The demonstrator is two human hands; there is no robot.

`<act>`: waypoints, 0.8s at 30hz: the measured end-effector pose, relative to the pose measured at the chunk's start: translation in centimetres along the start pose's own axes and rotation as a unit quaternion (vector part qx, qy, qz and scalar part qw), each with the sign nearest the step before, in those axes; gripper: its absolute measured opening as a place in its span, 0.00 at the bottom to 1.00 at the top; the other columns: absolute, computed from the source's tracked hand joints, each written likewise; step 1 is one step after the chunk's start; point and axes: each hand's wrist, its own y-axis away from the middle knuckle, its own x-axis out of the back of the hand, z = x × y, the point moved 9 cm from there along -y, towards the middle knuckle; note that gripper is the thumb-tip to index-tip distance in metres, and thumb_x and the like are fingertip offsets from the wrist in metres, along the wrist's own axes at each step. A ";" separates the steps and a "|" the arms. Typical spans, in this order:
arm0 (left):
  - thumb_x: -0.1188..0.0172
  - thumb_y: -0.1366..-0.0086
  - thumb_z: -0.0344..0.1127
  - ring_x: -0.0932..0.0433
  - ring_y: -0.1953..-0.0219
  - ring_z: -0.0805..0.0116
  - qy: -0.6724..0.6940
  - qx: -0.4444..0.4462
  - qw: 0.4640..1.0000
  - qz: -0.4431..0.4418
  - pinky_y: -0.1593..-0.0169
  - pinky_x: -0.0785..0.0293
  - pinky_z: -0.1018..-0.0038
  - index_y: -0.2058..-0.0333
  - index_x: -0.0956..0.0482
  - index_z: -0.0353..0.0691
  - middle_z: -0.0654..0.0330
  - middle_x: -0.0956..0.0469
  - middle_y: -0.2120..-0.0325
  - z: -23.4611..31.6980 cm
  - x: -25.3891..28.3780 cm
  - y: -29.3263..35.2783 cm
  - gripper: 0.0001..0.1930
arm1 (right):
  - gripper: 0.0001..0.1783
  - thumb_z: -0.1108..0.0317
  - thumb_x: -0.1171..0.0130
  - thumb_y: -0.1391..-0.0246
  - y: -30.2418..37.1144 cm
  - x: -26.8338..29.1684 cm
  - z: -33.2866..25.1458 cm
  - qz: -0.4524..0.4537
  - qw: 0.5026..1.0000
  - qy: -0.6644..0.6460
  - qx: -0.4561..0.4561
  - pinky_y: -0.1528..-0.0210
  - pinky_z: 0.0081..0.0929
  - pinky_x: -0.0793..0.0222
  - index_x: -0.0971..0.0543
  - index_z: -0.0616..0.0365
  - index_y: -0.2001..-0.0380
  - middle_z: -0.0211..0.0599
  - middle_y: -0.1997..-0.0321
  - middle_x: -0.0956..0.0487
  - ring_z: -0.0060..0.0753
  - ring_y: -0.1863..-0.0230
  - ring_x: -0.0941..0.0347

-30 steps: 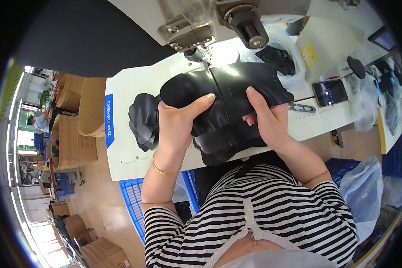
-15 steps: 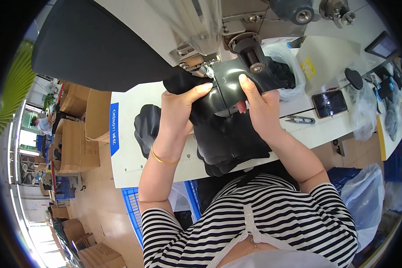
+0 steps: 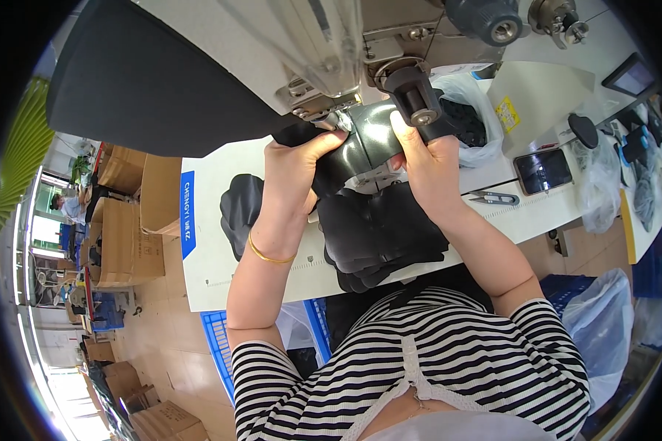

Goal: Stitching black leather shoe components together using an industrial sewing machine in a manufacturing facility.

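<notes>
A glossy black piece of leather-like material with a seam across it lies under the needle area of a sewing machine. My left hand pinches its left part, thumb on top close to the presser foot. On the right, my right hand grips the same piece, thumb above and fingers curled beneath. Between my forearms and nearer to me rests a stack of black pieces. Another bunch of black pieces lies left of my left wrist.
To the right on the white table lie thread snips and a phone. A plastic bag holding black pieces stands behind my right hand. Blue crates sit below the table edge; cardboard boxes stand at left.
The glossy piece has moved slightly away from me under the machine, with both hands still on it. More of the metal plate shows below its near edge.
</notes>
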 end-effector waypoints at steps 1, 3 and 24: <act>0.37 0.50 0.18 0.23 0.72 0.72 0.000 0.001 1.000 0.000 0.66 0.26 0.76 0.73 0.22 0.32 0.61 0.22 0.75 -0.1 0.1 -0.1 0.05 | 0.12 0.64 0.46 0.40 0.0 0.0 0.1 0.001 1.000 0.000 0.000 0.81 0.13 0.38 0.24 0.62 0.61 0.24 0.75 0.28 0.11 0.80 0.36; 0.40 0.48 0.16 0.20 0.68 0.66 -0.008 -0.006 1.000 -0.010 0.61 0.21 0.73 0.65 0.22 0.27 0.52 0.20 0.67 -0.1 0.2 -0.2 0.10 | 0.12 0.64 0.46 0.40 0.0 0.3 0.5 0.013 1.000 0.024 -0.001 0.81 0.13 0.38 0.24 0.62 0.60 0.24 0.75 0.28 0.12 0.80 0.36; 0.38 0.48 0.18 0.22 0.70 0.72 -0.002 -0.024 1.000 -0.016 0.63 0.26 0.76 0.69 0.20 0.32 0.59 0.20 0.72 0.3 -0.2 0.4 0.06 | 0.19 0.58 0.42 0.42 0.0 0.4 -0.5 0.017 0.999 0.049 -0.005 0.84 0.15 0.48 0.25 0.59 0.82 0.21 0.87 0.32 0.11 0.85 0.39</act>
